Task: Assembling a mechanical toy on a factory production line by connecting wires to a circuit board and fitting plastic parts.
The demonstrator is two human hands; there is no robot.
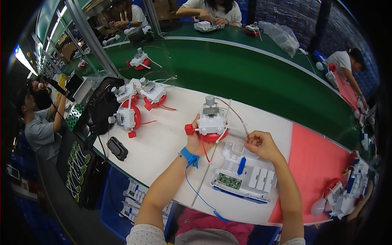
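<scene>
My left hand holds up a white pump-like assembly with a grey cylinder on top and a red round base, its fingers closed around the lower left side. A thin brown wire arcs from the assembly's top to my right hand, where thumb and fingers pinch its end. Below that hand, a white plastic housing lies on the table, with a green circuit board and a blue strip in it. A blue wrist strap with a coiled cord circles my left wrist.
Several similar assemblies stand at the left, near a black case. Beyond the white tabletop runs a green conveyor belt. A red mat bears more units at the right. Other people work around the line.
</scene>
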